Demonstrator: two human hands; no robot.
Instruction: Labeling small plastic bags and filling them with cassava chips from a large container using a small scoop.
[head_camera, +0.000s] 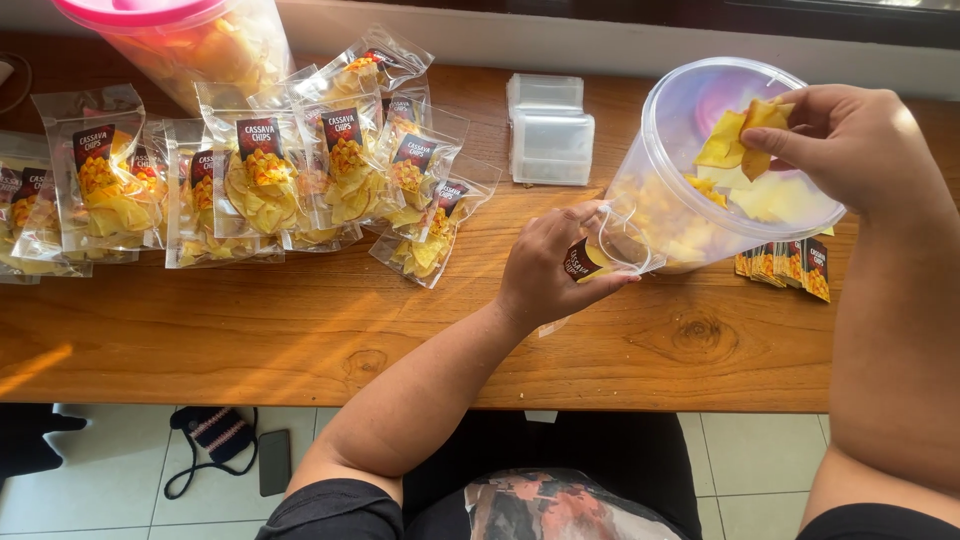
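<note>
Pinching yellow chips (742, 138) over the clear tub (668, 200), the right hand (850, 140) is closed; the left hand (545, 270) grips a small clear pouch (610, 250) (labelled) above the tabletop (300, 330).

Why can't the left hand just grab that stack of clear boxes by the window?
It probably could. The stack of clear boxes sits just beyond the left hand with bare table between them, but that hand already holds a small bag.
</note>
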